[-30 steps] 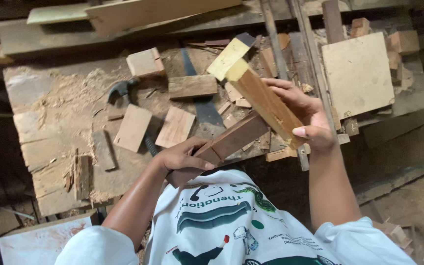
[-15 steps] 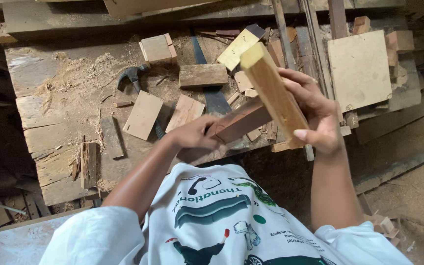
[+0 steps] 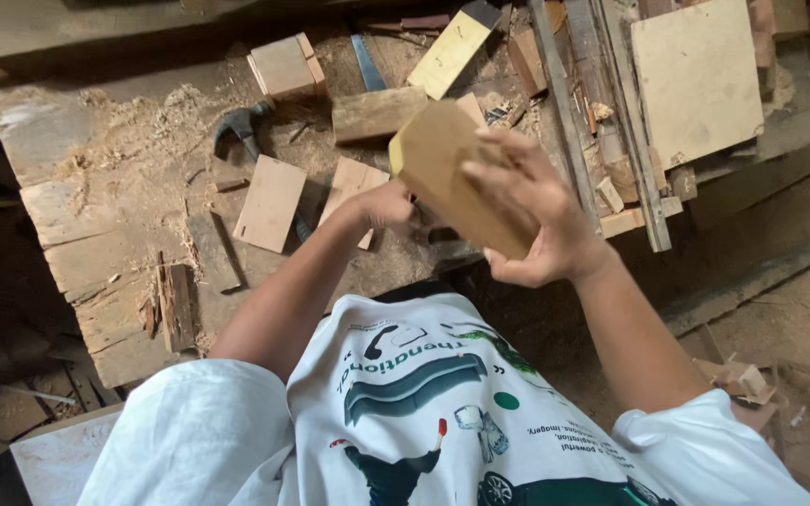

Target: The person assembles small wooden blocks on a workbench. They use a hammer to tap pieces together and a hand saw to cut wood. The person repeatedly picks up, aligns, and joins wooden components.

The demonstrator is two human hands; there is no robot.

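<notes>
- Head view: the bench (image 3: 96, 197) ends in a ragged left edge, with sawdust and bare board left of the block (image 3: 452, 183).
- A hammer (image 3: 236, 131) and a flat offcut (image 3: 271, 201) lie left of the block, well apart from it.
- The left hand (image 3: 388, 206) sits just left of and under the block; I cannot tell its grip.
- The right hand (image 3: 541, 220) wraps the raised block, fingers pressed on its face.
- A square board (image 3: 696, 80) lies right of the block, past long strips.

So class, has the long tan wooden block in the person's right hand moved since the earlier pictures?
Yes. The long tan wooden block has swung end-on toward the camera, now covering bench scraps beside the hammer; the right hand grips it.
</notes>
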